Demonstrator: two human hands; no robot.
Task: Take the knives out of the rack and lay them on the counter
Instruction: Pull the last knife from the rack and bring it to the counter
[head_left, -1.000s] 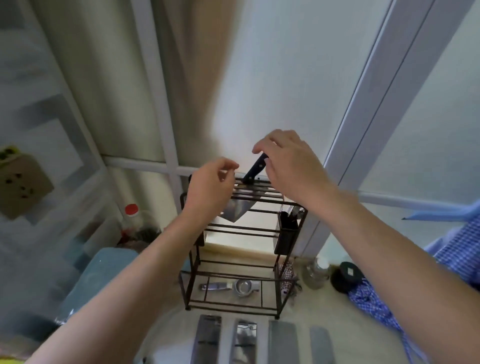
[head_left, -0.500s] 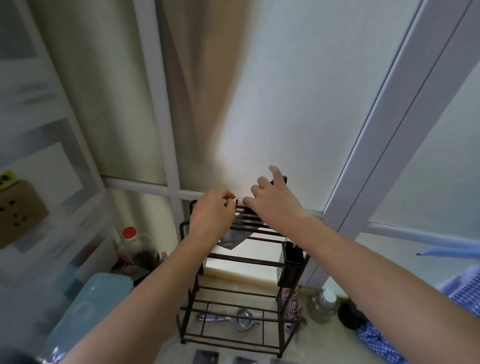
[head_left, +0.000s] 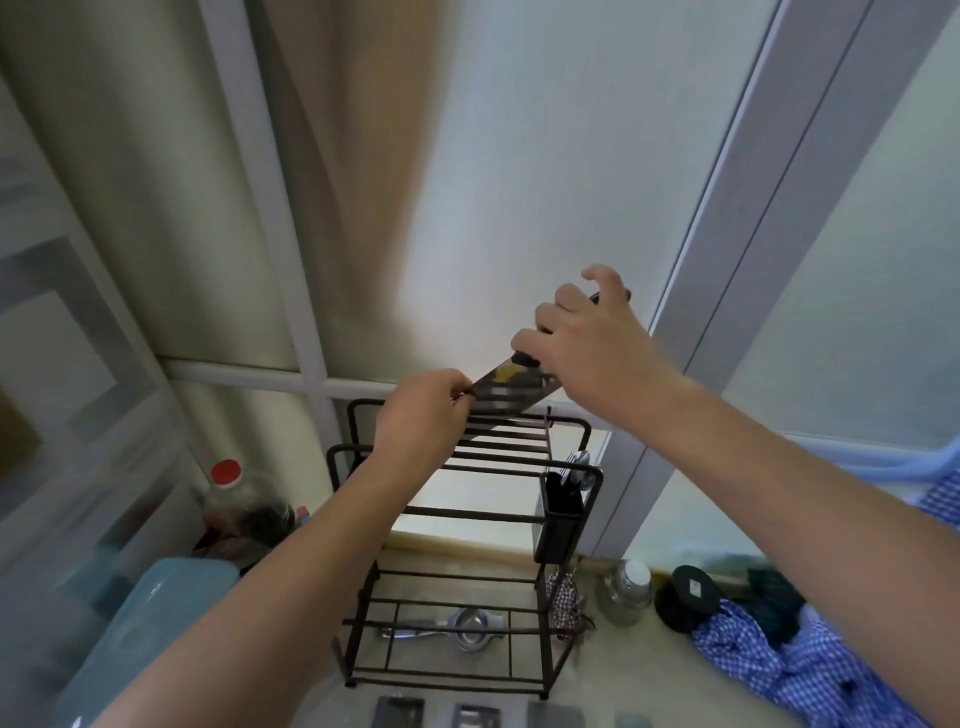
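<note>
Fingers of the right hand wrap the dark handle of a broad knife, index finger lifted free, while the left hand pinches the blade's far tip between thumb and fingertips. This knife hangs just above the top rails at the back edge of the rack, tilted, clear of the slots. It looks stiff, fairly heavy and slick-sided; the handle is the safe hold, the tip pinch best kept on the flats.
</note>
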